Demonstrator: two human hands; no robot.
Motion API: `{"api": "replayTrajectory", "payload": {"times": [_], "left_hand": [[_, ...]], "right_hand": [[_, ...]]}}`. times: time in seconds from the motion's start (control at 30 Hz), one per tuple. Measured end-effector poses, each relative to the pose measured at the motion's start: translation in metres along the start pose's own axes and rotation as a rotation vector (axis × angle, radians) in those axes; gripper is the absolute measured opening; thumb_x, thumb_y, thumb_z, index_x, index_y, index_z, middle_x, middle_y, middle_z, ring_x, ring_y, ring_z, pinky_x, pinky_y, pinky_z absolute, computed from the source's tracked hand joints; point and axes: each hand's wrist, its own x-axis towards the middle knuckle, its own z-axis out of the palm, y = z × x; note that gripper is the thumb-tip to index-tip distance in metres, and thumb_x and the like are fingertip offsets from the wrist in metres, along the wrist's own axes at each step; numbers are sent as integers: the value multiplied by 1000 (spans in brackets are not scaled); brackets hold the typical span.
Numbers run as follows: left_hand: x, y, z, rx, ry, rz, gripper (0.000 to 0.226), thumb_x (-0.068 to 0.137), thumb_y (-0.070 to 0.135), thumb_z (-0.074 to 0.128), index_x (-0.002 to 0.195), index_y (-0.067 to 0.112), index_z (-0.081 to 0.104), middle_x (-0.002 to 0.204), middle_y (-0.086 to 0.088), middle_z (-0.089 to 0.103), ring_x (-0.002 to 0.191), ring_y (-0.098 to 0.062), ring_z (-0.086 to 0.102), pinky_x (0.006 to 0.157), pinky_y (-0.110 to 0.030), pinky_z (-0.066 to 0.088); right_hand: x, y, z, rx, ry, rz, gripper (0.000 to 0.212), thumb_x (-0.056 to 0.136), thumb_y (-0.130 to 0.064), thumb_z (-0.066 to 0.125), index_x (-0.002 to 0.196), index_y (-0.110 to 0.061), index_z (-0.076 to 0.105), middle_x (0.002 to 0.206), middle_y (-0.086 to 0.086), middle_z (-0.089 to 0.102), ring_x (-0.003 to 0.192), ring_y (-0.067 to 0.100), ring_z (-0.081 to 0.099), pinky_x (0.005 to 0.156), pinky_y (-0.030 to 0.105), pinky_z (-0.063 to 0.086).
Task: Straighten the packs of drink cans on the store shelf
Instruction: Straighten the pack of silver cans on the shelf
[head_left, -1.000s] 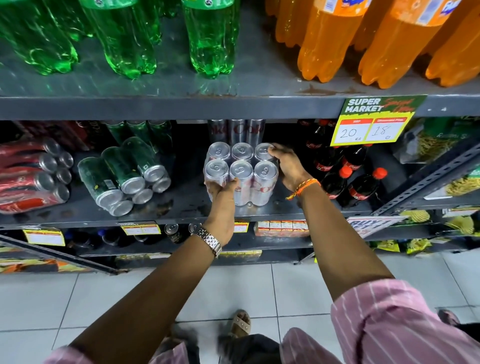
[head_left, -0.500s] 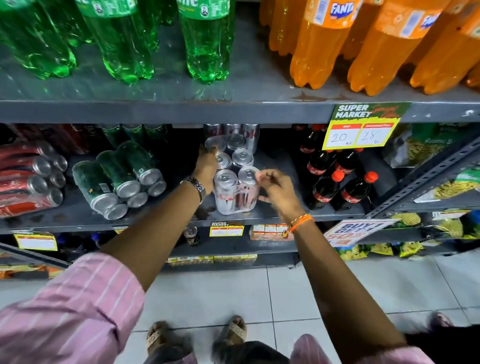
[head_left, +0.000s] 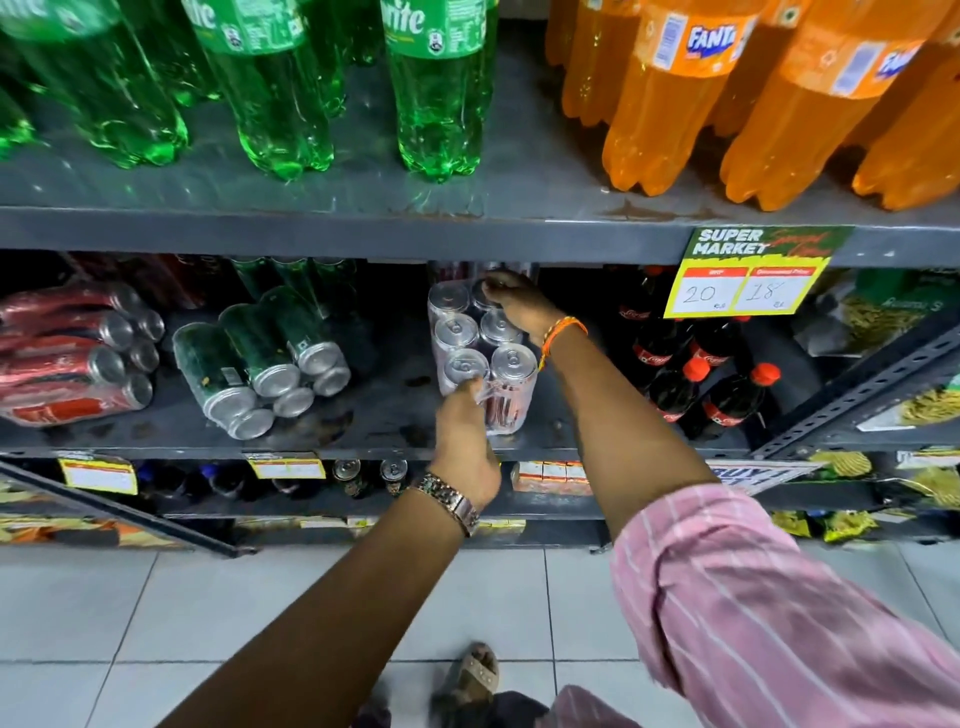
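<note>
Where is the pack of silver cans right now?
The pack of silver cans stands mid-frame on the middle shelf, between the green can pack and cola bottles.

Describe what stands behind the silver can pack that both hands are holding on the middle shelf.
Behind the silver can pack, more silver cans stand in shadow under the upper shelf. The right hand covers part of them, so their number cannot be told.

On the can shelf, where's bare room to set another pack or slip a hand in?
Bare shelf lies between the green pack and the silver pack, widest toward the front edge. A narrower gap runs between the silver pack and the cola bottles, but the right hand and forearm cross it. The red pack and green pack sit close together on the left.
</note>
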Motion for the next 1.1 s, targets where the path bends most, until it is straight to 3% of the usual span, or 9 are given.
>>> {"api": "replayTrajectory", "payload": {"times": [0.07, 0.13, 0.33, 0.43, 0.53, 0.67, 0.77, 1.0, 1.1], "left_hand": [[-1, -6, 4, 12, -7, 38, 26, 101, 27, 48, 115, 16, 66, 99, -1, 80, 91, -14, 76, 79, -26, 62], [0, -12, 5, 12, -2, 61, 40, 101, 29, 46, 136, 13, 56, 129, -11, 70, 119, -28, 66, 107, -45, 51], [34, -12, -8, 36, 124, 172, 28, 103, 30, 41, 124, 13, 42, 102, 8, 52, 90, -8, 50, 91, -29, 31], [52, 0, -17, 199, 88, 267, 38, 102, 34, 43, 133, 12, 40, 112, 1, 58, 110, -24, 57, 92, -32, 41], [69, 15, -22, 308, 43, 320, 57, 102, 39, 43, 151, 14, 29, 147, -7, 51, 134, -28, 52, 109, -38, 45], [88, 37, -29, 331, -11, 418, 49, 103, 21, 44, 151, 10, 37, 125, -8, 57, 92, -13, 61, 59, -12, 54], [101, 52, -34, 384, -63, 424, 39, 103, 13, 43, 140, 4, 51, 111, -7, 63, 90, -15, 62, 77, -20, 54], [105, 60, -40, 471, -165, 454, 39, 103, 4, 40, 140, 0, 53, 134, -18, 63, 115, -22, 57, 112, -41, 43], [103, 64, -41, 514, -154, 442, 39, 104, 5, 41, 140, 2, 53, 134, -12, 63, 116, -18, 55, 112, -35, 43]], "right_hand": [[1, 4, -2, 8, 1, -3, 36, 102, -11, 49, 134, 4, 54, 141, 26, 55, 111, 21, 51, 93, 27, 45], [-2, 8, -5, 36, 7, 8, 36, 102, -12, 49, 135, 2, 53, 141, 24, 56, 110, 19, 50, 84, 22, 43], [-23, 25, -22, 58, 67, 54, 29, 99, -14, 54, 128, -8, 59, 119, 11, 64, 109, 20, 55, 90, 27, 45], [-43, 37, -30, 49, 113, 78, 13, 96, -21, 57, 106, -22, 65, 106, 3, 67, 103, 20, 59, 82, 27, 49], [-69, 46, -28, 103, 122, 107, 16, 90, -28, 55, 104, -30, 63, 122, 11, 68, 115, 31, 65, 102, 49, 54], [-97, 50, -16, 112, 185, 110, 29, 84, -24, 56, 113, -21, 60, 120, 14, 69, 115, 33, 66, 101, 57, 52], [-109, 52, -6, 50, 255, 118, 27, 86, -23, 57, 112, -15, 57, 115, 14, 71, 108, 33, 68, 96, 55, 55], [-118, 50, -2, 12, 304, 135, 22, 89, -25, 63, 104, -10, 57, 111, 15, 71, 106, 33, 70, 91, 54, 58], [-120, 39, -6, -12, 279, 175, 25, 87, -27, 64, 104, -11, 57, 109, 15, 71, 104, 30, 69, 91, 53, 58]]}}
